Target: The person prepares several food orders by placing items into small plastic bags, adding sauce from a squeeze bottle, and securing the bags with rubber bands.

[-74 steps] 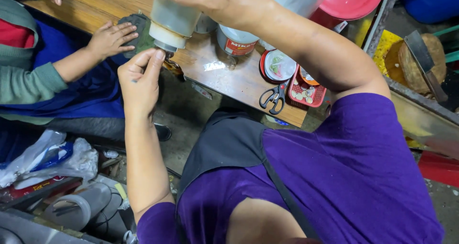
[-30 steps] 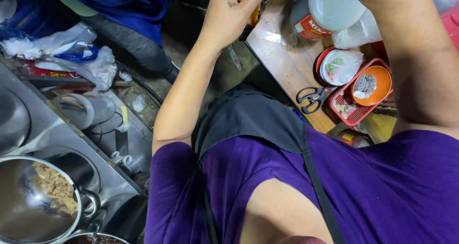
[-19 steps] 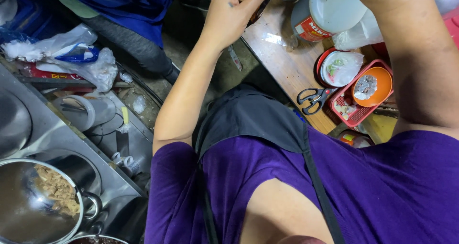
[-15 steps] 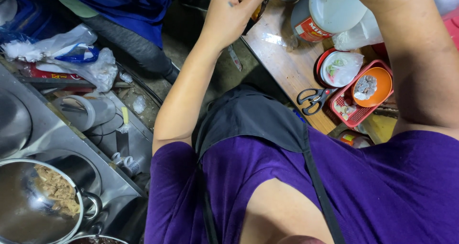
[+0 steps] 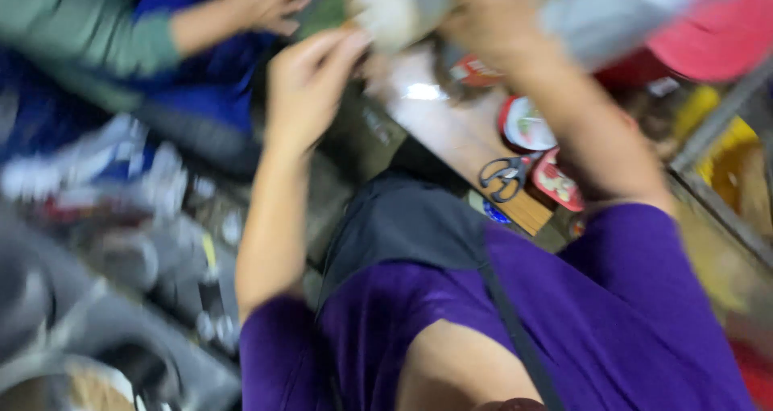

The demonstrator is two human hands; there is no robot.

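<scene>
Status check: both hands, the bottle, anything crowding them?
Left hand open, beside bottle cap. Right hand gripping tilted bottle. Another person's hand close by. Picture blurred.

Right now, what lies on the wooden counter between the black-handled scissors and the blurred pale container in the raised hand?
In the head view, bare wooden counter with a bright glare patch separates the black-handled scissors from the blurred pale container; nothing else shows through the motion blur.

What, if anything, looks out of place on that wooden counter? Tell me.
The picture is badly blurred, so little can be judged. The scissors lie close to the wooden counter edge, handles toward the person. No spill or damage can be made out.
</scene>
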